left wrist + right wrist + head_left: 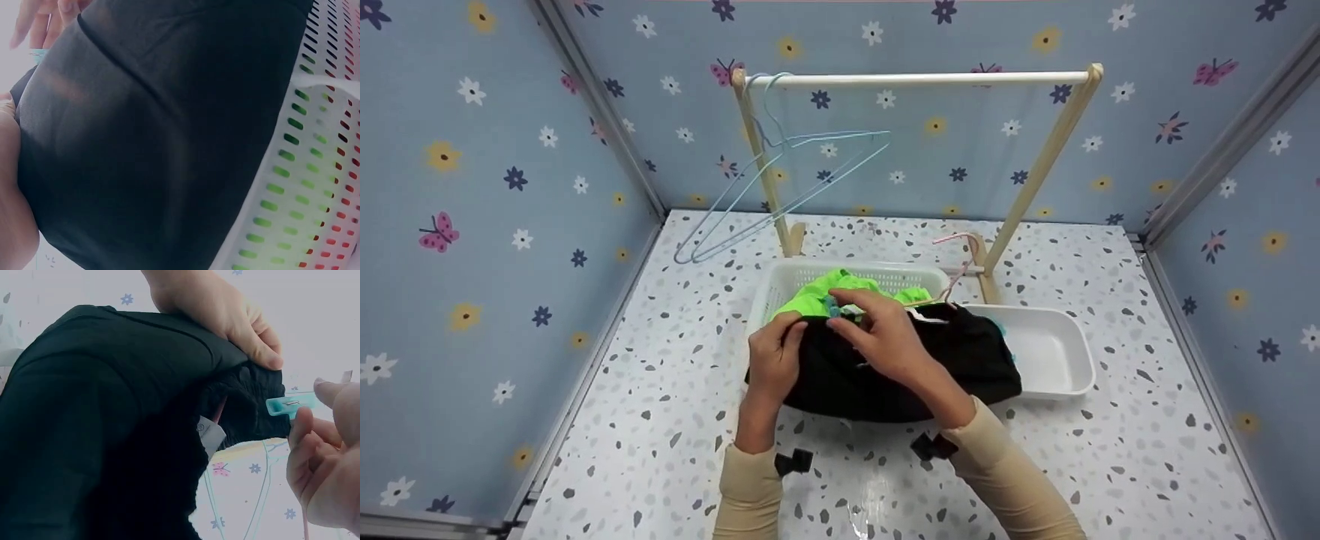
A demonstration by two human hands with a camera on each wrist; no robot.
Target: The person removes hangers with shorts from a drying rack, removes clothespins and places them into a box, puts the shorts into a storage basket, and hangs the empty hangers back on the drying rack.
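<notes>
Black shorts or trousers (877, 375) with a gathered elastic waistband (256, 399) are held up above the table. My left hand (775, 356) grips the waistband's left end between thumb and fingers. At that same end, my right hand (889, 337) pinches a light-blue clothespin (289, 404), whose jaws are at the waistband's edge. A pink hanger (958, 274) runs into the garment, its hook standing out on the right. Inside the waistband shows a white label (211, 435). The black cloth fills most of the left wrist view.
Behind the garment stands a white perforated basket (765, 289) with bright green cloth (825, 292) in it. A white tray (1054, 349) with blue bits lies to the right. Two blue hangers (791, 214) hang from the left of a wooden rack with a white rail (922, 79).
</notes>
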